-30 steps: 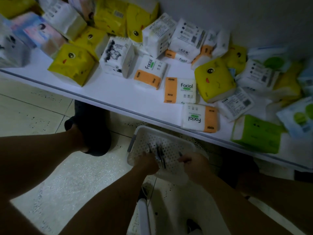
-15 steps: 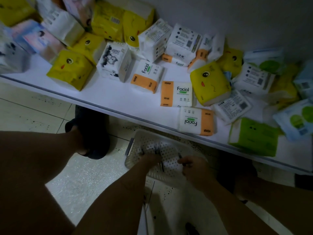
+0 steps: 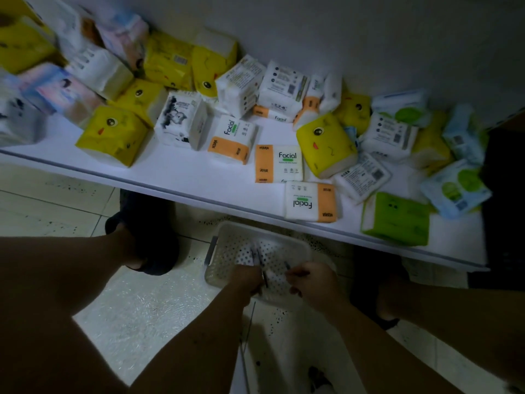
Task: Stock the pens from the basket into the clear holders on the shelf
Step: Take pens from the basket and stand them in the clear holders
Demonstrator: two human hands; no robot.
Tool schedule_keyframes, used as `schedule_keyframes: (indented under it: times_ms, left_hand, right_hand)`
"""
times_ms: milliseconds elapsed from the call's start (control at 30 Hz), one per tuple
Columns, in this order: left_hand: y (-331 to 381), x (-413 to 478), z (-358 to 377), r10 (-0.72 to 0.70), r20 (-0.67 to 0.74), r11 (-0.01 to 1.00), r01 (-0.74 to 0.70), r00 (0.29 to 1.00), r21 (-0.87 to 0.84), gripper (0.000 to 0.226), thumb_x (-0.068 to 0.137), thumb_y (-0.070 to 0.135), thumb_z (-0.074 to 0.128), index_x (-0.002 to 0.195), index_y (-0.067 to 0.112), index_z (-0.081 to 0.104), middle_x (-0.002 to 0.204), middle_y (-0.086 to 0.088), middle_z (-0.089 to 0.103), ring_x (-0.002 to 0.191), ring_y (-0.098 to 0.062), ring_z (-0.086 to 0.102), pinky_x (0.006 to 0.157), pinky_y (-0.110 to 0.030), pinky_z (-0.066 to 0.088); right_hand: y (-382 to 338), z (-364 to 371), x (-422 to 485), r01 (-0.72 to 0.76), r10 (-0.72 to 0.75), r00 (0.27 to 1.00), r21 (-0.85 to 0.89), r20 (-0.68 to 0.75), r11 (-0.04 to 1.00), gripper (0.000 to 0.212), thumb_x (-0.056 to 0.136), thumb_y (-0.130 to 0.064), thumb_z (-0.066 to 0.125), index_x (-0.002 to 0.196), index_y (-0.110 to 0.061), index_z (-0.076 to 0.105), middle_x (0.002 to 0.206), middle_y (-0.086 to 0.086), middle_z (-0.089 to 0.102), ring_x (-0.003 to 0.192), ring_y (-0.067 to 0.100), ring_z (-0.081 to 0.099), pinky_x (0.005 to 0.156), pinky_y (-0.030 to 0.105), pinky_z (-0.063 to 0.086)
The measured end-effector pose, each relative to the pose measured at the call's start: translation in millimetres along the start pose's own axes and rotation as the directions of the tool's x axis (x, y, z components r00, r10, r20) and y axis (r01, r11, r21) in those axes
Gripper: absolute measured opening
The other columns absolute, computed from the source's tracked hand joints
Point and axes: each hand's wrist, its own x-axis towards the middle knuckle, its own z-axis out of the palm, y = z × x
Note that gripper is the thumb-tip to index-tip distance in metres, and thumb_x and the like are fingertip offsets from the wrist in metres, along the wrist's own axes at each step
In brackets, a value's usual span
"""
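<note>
Lower centre of frame, fingers first: the left hand [image 3: 245,280] has its fingers [image 3: 252,275] curled down into the basket [image 3: 284,247], wrapped round a small bunch of dark pens [image 3: 258,255]. Their ends poke out toward the top of the frame. The right hand [image 3: 312,282] sits just beside it to the right, fingers curled tight, pinching what looks like a single pen [image 3: 287,265]. Only a short dark tip shows. Light is poor, so the exact pen count in either hand: cannot tell.

Basket is white, perforated, on the tiled floor [image 3: 159,308] just below the front edge of the shelf [image 3: 184,177]. Both forearms run in from the bottom of the frame. The person's legs flank them at left and right, with a dark shoe [image 3: 147,231] left of the basket.

Shelf surface fills the upper half and carries scattered tissue packs [image 3: 279,163]: yellow, orange-and-white "Facial", green, blue. No clear holders anywhere in view, so the drop point is off-frame.

Step, as judged: pickup/gather. Pens are in hand at the basket, none stocked from what shows. Few loose pens seem to lie on the basket floor, though the hands cover part of it.

Next move calls for:
- Consolidate the pens into one firm grip, tips aligned.
- Lift clear of the basket wall.
- Rise or turn to find the holders.
- Feed the pens in upright.

Risk: a loose bunch fans out and a pen slips on the lift.
</note>
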Motion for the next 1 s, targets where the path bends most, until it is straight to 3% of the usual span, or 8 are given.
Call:
schedule_keyframes:
  times_ms: [133,300,433,533,700,867,933,1000]
  left_hand:
    - [14,-32,-11,0.201,-0.035,0.977,-0.198,0.979,0.081,0.025,0.1,0.012,0.044,0.077,0.006,0.054,0.072,-0.009,0.053,0.058,-0.015,0.048,0.048,-0.023,0.04]
    - [34,-80,-23,0.469,0.017,0.871,-0.466,0.883,0.154,0.028,0.103,0.03,0.039,0.089,0.013,0.058,0.072,0.0,0.051,0.064,-0.011,0.048,0.056,-0.021,0.038]
    - [63,-121,-21,0.595,0.099,0.766,-0.6,0.797,0.231,0.023,0.103,0.026,0.042,0.105,0.014,0.061,0.085,-0.001,0.06,0.075,-0.014,0.058,0.058,-0.021,0.048]
    - [83,-159,-22,0.665,0.13,0.715,-0.677,0.735,0.173,0.018,0.1,0.013,0.045,0.1,0.005,0.061,0.083,-0.006,0.063,0.064,-0.013,0.057,0.052,-0.022,0.046]
    - [113,-224,-22,0.854,0.155,0.498,-0.867,0.497,0.035,0.02,0.101,0.033,0.046,0.108,0.022,0.06,0.072,0.003,0.059,0.049,-0.004,0.045,0.052,-0.025,0.034]
    - [146,-290,-6,0.932,0.14,0.347,-0.934,0.334,-0.083,0.019,0.097,0.029,0.056,0.09,0.015,0.068,0.076,-0.008,0.062,0.063,-0.016,0.055,0.057,-0.035,0.052]
    - [160,-312,1,0.944,0.142,0.314,-0.943,0.299,-0.105,0.01,0.094,0.019,0.062,0.088,0.018,0.07,0.079,-0.004,0.068,0.072,-0.013,0.062,0.068,-0.038,0.056]
    - [173,-336,6,0.958,0.161,0.258,-0.96,0.239,-0.11,0.009,0.088,0.009,0.067,0.091,0.016,0.073,0.076,0.002,0.07,0.072,-0.008,0.064,0.068,-0.026,0.052]
  right_hand:
    - [-3,-5,-11,-0.002,0.011,0.995,0.096,-0.097,0.995,0.016,0.09,-0.003,0.059,0.086,-0.018,0.057,0.098,0.004,0.062,0.08,0.018,0.064,0.071,0.037,0.059]
    - [-19,-18,-29,0.082,-0.08,0.967,-0.003,-0.243,0.997,0.015,0.095,-0.01,0.053,0.106,-0.018,0.051,0.099,-0.001,0.056,0.08,0.014,0.056,0.055,0.023,0.043]
    - [-36,-30,-47,0.237,-0.262,0.912,-0.116,-0.317,0.965,0.02,0.101,-0.03,0.046,0.101,-0.019,0.063,0.089,-0.001,0.062,0.087,0.02,0.06,0.062,0.028,0.038]
    - [-55,-43,-67,0.402,-0.4,0.84,-0.076,-0.366,0.913,0.024,0.101,-0.027,0.045,0.104,-0.015,0.067,0.089,-0.003,0.063,0.082,0.011,0.055,0.062,0.021,0.036]
    - [-87,-70,-101,0.62,-0.469,0.734,0.204,-0.491,0.757,0.013,0.1,-0.019,0.05,0.105,-0.026,0.06,0.049,0.001,0.054,0.043,0.01,0.052,0.045,0.025,0.043]
    - [-124,-115,-141,0.738,-0.503,0.606,0.2,-0.616,0.645,0.015,0.096,-0.022,0.058,0.083,-0.02,0.066,0.064,0.005,0.063,0.061,0.022,0.063,0.053,0.036,0.05]
    - [-135,-139,-161,0.777,-0.521,0.502,0.095,-0.69,0.622,0.014,0.094,-0.024,0.06,0.083,-0.021,0.069,0.073,0.0,0.067,0.07,0.015,0.064,0.061,0.03,0.054]
    - [-142,-164,-183,0.799,-0.534,0.384,-0.018,-0.753,0.601,0.012,0.093,-0.024,0.063,0.087,-0.021,0.072,0.08,-0.004,0.068,0.073,0.007,0.062,0.065,0.017,0.047]
